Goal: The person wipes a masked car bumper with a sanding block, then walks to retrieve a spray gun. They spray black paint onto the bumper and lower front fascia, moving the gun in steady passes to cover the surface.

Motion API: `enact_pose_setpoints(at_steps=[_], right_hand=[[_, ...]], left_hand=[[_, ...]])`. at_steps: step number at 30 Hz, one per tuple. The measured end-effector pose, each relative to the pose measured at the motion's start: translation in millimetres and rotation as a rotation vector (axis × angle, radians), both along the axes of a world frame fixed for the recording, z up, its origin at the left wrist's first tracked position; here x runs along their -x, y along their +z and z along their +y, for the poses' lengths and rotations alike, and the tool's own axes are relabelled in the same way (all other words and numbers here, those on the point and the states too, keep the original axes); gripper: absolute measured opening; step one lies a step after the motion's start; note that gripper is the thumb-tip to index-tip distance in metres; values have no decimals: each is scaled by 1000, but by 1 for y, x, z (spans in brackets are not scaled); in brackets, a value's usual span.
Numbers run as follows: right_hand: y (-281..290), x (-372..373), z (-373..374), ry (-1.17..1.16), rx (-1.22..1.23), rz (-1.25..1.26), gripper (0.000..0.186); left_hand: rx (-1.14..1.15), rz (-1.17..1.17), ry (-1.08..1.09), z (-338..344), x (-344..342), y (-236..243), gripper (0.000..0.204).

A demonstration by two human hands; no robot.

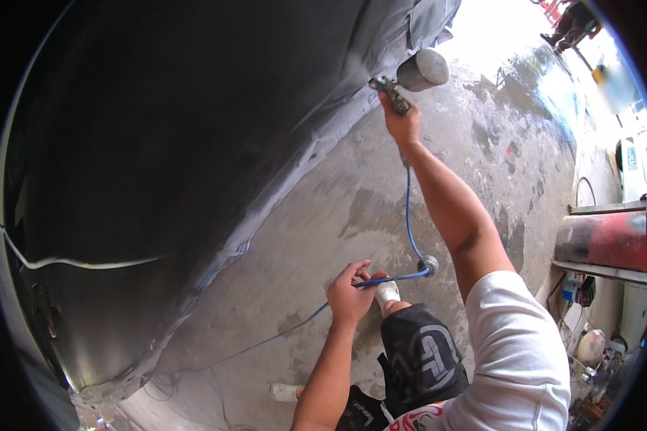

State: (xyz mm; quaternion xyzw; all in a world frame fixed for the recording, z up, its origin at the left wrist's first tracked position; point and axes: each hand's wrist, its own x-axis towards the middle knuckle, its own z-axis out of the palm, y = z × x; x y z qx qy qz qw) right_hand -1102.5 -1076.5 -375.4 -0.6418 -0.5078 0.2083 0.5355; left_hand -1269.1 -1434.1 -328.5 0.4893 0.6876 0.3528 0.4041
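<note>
My right hand is stretched far forward, its fingers wrapped round the handle of a spray gun. A grey paint cup is fixed to the gun. The nozzle points left, close to a large dark vehicle panel; a faint pale haze shows near it. From the gun's handle a blue air hose hangs down and bends back past a round grey object. Nearer my body, my left hand is closed on this hose, which trails on to the lower left.
Crinkled masking sheet runs along the panel's lower edge. A pale cord crosses the panel near a door handle. Thin hose coils lie on the stained concrete floor. At right stands a shelf with a red-and-grey part.
</note>
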Motion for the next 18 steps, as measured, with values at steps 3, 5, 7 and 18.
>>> enact_pose_setpoints(at_steps=[3, 5, 7, 18], right_hand=[[0, -33, 39, -100, -5, -57, 47], [0, -60, 66, -225, 8, -144, 50], [0, -65, 80, -365, -51, -277, 52], [5, 99, -77, 275, 105, 212, 42]], left_hand=[[-26, -5, -11, 22, -13, -1, 41], [-65, -13, -36, 33, -19, -2, 41], [-83, -31, -36, 38, -19, -3, 40], [-21, -62, 130, -59, 68, 1, 37]])
